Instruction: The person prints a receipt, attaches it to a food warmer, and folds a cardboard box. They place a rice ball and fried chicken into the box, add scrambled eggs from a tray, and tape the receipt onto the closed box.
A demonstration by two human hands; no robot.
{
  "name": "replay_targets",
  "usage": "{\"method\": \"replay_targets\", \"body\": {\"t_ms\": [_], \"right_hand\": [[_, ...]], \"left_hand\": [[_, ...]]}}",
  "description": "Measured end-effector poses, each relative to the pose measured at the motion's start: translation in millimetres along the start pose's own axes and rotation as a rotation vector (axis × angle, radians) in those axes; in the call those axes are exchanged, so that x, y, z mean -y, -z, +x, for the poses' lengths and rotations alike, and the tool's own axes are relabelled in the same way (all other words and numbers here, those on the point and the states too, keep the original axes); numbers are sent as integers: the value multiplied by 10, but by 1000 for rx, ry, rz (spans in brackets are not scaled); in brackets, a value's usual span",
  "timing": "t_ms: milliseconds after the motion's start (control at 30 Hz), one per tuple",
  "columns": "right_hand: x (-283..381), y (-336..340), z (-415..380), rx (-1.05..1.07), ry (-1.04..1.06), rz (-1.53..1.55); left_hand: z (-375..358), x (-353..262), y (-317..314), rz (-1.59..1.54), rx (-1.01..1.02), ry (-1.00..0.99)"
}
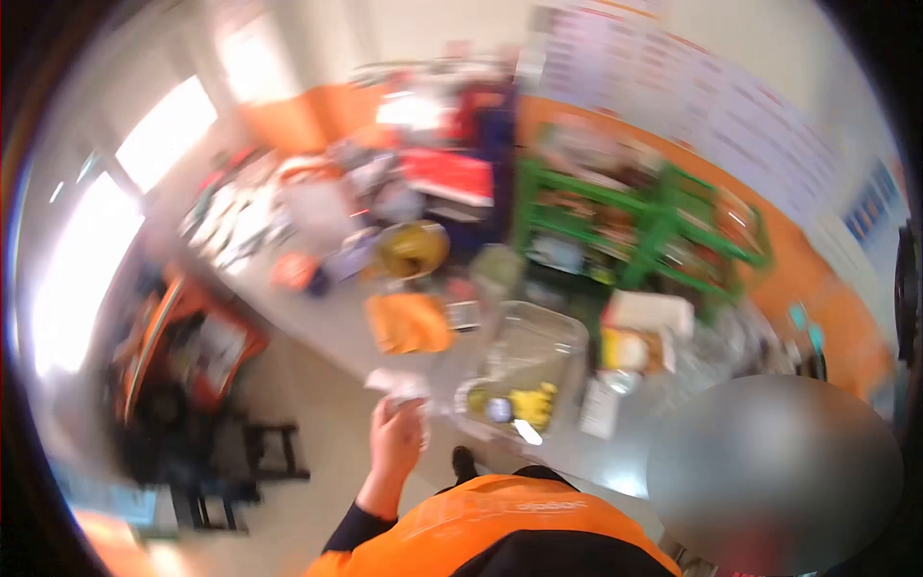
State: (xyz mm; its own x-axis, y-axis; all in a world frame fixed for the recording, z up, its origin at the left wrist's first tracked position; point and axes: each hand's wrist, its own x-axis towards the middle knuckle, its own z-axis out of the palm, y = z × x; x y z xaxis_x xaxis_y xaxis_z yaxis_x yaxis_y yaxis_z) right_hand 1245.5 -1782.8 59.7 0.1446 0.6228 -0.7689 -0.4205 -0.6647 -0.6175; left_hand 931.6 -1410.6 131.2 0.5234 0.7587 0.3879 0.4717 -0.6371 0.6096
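My left hand [396, 438] is closed, its fingers wrapped around a whitish, soft-looking piece [399, 383] that sticks out above them. Motion blur hides whether it is paper, cloth or plastic. The hand is in front of the table's near edge. Just beyond it lies an orange cloth [409, 324]. To the right of the hand sits a clear tray [538, 337], with yellow pieces [532, 406] and a small round whitish-blue item [499, 410] at its near end. My right hand is out of view.
A long grey table [317, 322] carries a yellow bowl [411, 250], a red box [447, 176] and piled items. Green racks [596, 202] stand at the back right. At left, an orange-and-black object [183, 346] is near a dark stool [274, 452]. A blurred grey oval [774, 471] covers the lower right.
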Motion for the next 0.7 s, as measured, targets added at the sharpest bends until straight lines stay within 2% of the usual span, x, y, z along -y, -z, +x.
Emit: {"method": "replay_targets", "body": {"t_ms": [67,100,133,167,200,233,300,367,400,467,500,600,633,700], "right_hand": [[-658,472,-404,199,-228,377],[-890,711,-559,260,-272,520],[-1059,1000,-679,282,-255,603],[-1050,1280,-768,211,-140,574],[-689,1540,-782,5,194,279],[-330,1798,-799,-308,439,-75],[607,1952,-1124,-469,282,-283],[1031,2294,-957,-359,284,-514],[1216,2336,-894,-443,740,-811],[1497,2355,-687,-645,1192,-1030],[1592,2371,-565,-767,1166,-967],[2048,2493,-451,-445,905,-551],[2209,2511,-506,-474,874,-574],[2288,2820,-395,-681,729,-945]], "left_hand": [[19,-340,-189,16,31,-62],[29,-522,-285,34,44,-85],[30,-734,-402,81,50,-91],[42,-979,-519,69,65,-72],[10,-1193,-642,62,78,-40],[-35,-1384,-806,12,83,-27],[-204,-1759,-1133,-79,79,13],[-412,-2096,-1385,-198,263,153],[-485,-2267,-1455,-154,305,33],[-663,-2488,-1561,-66,340,-99],[-769,-2523,-1613,-93,342,-104],[-993,-2679,-1528,-18,414,27],[-1040,-2719,-1463,-6,454,121],[-1173,-2602,-1381,64,448,156]]}}
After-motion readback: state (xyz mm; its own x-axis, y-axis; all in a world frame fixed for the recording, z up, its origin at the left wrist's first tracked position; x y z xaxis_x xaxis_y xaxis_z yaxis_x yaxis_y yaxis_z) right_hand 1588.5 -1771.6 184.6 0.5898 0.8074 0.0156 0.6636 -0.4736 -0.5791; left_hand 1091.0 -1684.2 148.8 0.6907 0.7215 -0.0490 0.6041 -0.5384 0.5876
